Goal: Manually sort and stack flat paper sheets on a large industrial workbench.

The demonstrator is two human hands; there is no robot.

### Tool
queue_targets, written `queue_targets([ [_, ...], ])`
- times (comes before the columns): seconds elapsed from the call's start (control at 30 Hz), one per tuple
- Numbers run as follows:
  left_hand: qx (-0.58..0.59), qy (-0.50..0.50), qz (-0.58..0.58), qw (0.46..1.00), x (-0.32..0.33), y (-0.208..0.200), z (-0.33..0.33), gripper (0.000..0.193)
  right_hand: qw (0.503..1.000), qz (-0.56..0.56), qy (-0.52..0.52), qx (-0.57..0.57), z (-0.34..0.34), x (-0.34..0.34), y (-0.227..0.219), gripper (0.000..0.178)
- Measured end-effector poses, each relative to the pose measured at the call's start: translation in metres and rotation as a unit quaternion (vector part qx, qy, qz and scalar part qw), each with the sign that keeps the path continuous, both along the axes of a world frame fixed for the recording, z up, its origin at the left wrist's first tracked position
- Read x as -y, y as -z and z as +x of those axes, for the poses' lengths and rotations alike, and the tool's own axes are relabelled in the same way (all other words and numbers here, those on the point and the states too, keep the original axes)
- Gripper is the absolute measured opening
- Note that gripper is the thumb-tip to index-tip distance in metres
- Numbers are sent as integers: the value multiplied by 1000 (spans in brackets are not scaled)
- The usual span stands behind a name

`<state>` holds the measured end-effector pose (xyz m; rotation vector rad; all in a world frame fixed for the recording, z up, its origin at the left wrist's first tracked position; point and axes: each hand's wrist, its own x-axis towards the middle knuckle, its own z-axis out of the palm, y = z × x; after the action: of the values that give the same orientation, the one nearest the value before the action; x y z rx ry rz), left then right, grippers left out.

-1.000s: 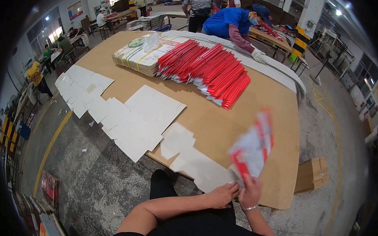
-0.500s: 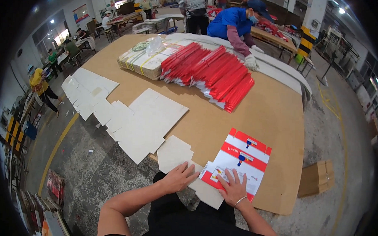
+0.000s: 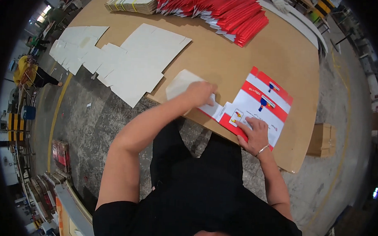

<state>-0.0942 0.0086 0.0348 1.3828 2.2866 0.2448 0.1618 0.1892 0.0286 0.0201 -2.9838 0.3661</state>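
A flat cardboard box blank (image 3: 262,106), printed red and white with small blue pictures, lies along the table's near edge. My right hand (image 3: 255,134), with a bracelet at the wrist, rests open on its lower printed part, fingers stretched over the card. To the left, my left hand (image 3: 201,94) is on the blank's narrower end, beside a plain pale flap (image 3: 182,82). That hand and flap are slightly blurred; its fingers are bent and partly hidden, so I cannot tell whether they grip the card.
Plain pale card blanks (image 3: 135,60) overlap at the table's left and overhang its edge. Farther back sit a row of red folded cards (image 3: 219,13) and a strapped bundle (image 3: 132,1). A co-worker's gloved hand (image 3: 280,4) is at the far edge. A brown carton (image 3: 322,140) stands on the floor, right.
My view has tipped downward. My left hand has moved farther onto the blank's left end, where a printed strip now shows beside the pale flap. My right hand stays on the printed card.
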Motion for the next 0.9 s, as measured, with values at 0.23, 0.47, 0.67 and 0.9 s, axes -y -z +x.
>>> queue_targets([
  [0.23,-242,197,70,948,102,-5,47,62,998,-58,11,-29,5,4,12,59],
  [0.47,-217,-90,333,913,107,-13,8,71,995,-91,-32,-17,12,-5,11,67],
  [0.67,349,-461,560,594,54,39,42,66,991,-126,-44,-7,10,-1,11,60],
  [0.9,-88,32,337,937,37,26,51,64,991,-109,-79,23,10,-3,9,51],
])
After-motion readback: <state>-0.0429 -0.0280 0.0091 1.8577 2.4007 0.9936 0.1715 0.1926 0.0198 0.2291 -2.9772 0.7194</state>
